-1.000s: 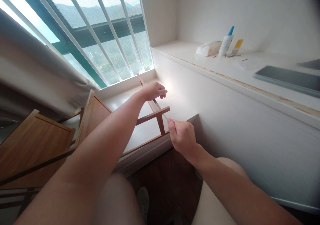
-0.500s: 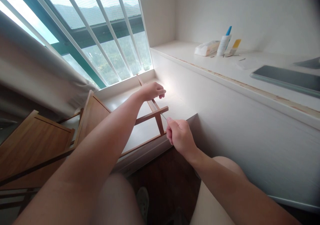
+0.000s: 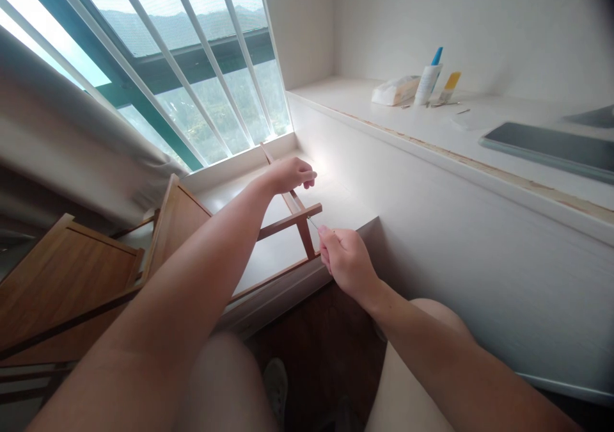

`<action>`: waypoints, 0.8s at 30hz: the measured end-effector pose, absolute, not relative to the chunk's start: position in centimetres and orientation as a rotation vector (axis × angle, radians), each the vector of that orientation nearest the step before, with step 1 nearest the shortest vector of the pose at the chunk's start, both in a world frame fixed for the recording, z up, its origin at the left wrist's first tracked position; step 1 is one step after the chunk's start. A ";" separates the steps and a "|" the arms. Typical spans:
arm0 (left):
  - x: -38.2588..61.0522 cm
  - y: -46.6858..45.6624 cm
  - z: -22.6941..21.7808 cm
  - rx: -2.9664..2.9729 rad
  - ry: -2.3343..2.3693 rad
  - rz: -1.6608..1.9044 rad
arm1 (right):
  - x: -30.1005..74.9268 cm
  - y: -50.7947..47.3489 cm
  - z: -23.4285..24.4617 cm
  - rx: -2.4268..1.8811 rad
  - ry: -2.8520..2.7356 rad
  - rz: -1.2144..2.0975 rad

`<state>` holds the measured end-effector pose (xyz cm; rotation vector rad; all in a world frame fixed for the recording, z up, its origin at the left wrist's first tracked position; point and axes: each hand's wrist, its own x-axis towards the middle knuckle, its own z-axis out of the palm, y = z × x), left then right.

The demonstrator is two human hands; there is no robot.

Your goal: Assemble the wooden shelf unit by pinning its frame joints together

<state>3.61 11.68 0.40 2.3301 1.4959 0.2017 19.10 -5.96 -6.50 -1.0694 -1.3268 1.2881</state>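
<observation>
A brown wooden frame (image 3: 283, 226) lies on the white ledge, its rails meeting near a joint in front of me. My right hand (image 3: 348, 259) is closed round a thin metal rod-like tool (image 3: 313, 223). The tool's tip meets the end of the rail at that joint; the rest is hidden in my fist. Reaching across the frame, my left hand (image 3: 295, 175) is over another rail with its fingers curled. Its palm faces away, so I cannot tell whether anything is inside it.
Wooden panels (image 3: 100, 259) stand at the left by a curtain (image 3: 81, 112). On the white counter (image 3: 345, 96) at right are a soft white pack (image 3: 396, 91), a blue-capped bottle (image 3: 428, 83), a yellow-handled brush (image 3: 451, 86), small metal pieces and a dark flat device (image 3: 551, 150). Behind is a barred window (image 3: 201, 67).
The view has shifted very slightly. Both hands keep nearly the same places, and the tool's tip stays at the rail end.
</observation>
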 end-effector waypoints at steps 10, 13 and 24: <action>3.6 11.8 0.3 2.320 1.467 0.202 | 19.1 -6.6 -6.7 -0.964 -1.214 1.507; 3.5 11.8 0.3 2.317 1.461 0.199 | 19.8 -6.6 -6.5 -1.106 -1.560 1.145; 3.6 11.7 0.4 2.318 1.470 0.204 | 21.1 -5.2 -6.5 -1.223 -1.961 0.397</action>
